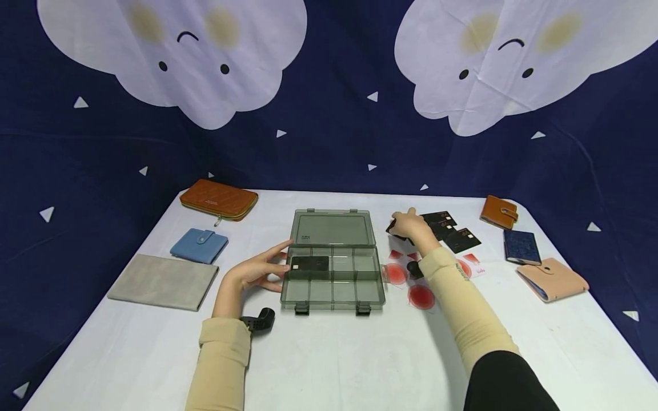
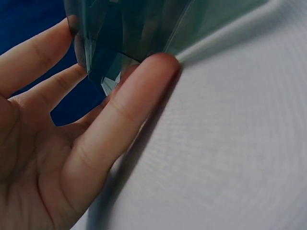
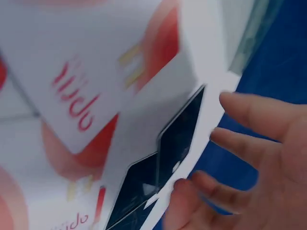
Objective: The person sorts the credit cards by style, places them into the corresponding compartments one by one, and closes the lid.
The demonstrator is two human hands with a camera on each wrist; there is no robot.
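Note:
A dark translucent compartment box (image 1: 354, 291) lies with its lid (image 1: 334, 227) tipped back. One black card (image 1: 310, 264) sits in its upper left part. My left hand (image 1: 257, 270) is at the box's left wall, its extended fingers and thumb touching the side; the left wrist view shows the thumb (image 2: 127, 108) against the lower edge. Beyond the box to the right, my right hand (image 1: 411, 224) reaches over a black card at the left of several others (image 1: 461, 240). In the right wrist view its fingers (image 3: 259, 110) are spread beside the black cards (image 3: 180, 129).
Red-and-white cards (image 1: 421, 297) lie between the box and my right forearm. On the left are a brown zip wallet (image 1: 218, 198), a blue wallet (image 1: 197, 245) and a grey pouch (image 1: 164, 281). A brown wallet (image 1: 497, 212), navy holder (image 1: 521, 246) and tan wallet (image 1: 555, 279) lie right.

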